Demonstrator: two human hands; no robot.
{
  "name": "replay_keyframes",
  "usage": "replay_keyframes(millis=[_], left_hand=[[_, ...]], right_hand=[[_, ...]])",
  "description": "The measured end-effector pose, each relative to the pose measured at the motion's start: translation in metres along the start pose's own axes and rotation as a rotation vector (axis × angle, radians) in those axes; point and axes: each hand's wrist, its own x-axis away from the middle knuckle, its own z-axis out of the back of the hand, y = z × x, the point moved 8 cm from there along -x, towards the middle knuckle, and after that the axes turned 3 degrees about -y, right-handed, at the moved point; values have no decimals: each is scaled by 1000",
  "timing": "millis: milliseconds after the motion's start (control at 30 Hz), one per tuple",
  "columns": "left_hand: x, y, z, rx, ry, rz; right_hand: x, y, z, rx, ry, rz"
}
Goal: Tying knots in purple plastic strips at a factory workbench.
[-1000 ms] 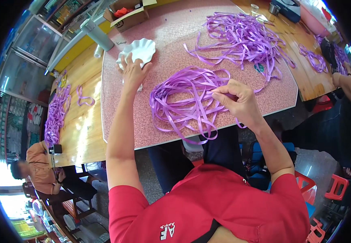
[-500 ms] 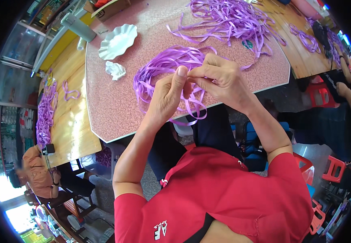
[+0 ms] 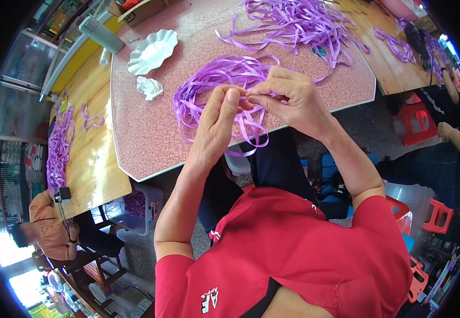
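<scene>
A loose heap of purple ribbon (image 3: 198, 79) lies near the front edge of the pink-topped table (image 3: 150, 138), and one loop of it hangs past that edge. Over the heap my left hand (image 3: 220, 114) and my right hand (image 3: 288, 100) meet at their fingertips. Both pinch the ribbon, thumb against forefinger. The bit between the fingertips is mostly covered, so its shape there cannot be made out. A bigger tangle of purple ribbons (image 3: 299, 26) is spread across the far side of the table.
Left of the heap are a white scalloped dish (image 3: 153, 52) and a crumpled white tissue (image 3: 150, 88). A grey-green bottle (image 3: 101, 34) stands at the far left corner. A person in orange (image 3: 49, 222) sits at the left; another person (image 3: 447, 100) is at the right, by red stools (image 3: 418, 124).
My hands stay together above the heap; the right fingers have flattened slightly and the left fingers have curled in closer. The whole view has shifted a little.
</scene>
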Motion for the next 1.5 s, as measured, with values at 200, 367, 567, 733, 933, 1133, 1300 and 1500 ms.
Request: replay_keyframes(millis=[200, 367, 567, 733, 933, 1133, 1300, 1500], left_hand=[[-3, -12, 2, -262, -79, 33], [0, -9, -2, -154, -56, -50], [5, -18, 1, 73, -145, 61], [11, -16, -5, 215, -159, 88], [8, -8, 7, 498, 41, -142], [11, -1, 11, -57, 198, -300], [15, 46, -13, -899, 185, -687], [10, 43, -14, -1022, 114, -721]], right_hand=[[-1, -10, -1, 78, -16, 87], [-1, -8, 2, 8, -15, 24], [0, 16, 3, -345, -91, -270], [0, 33, -3, -563, -37, -440], [12, 51, -24, -664, -27, -555], [17, 43, -22, -495, 14, -482], [14, 54, -28, -448, -78, -576], [14, 61, -33, -533, -85, -610]])
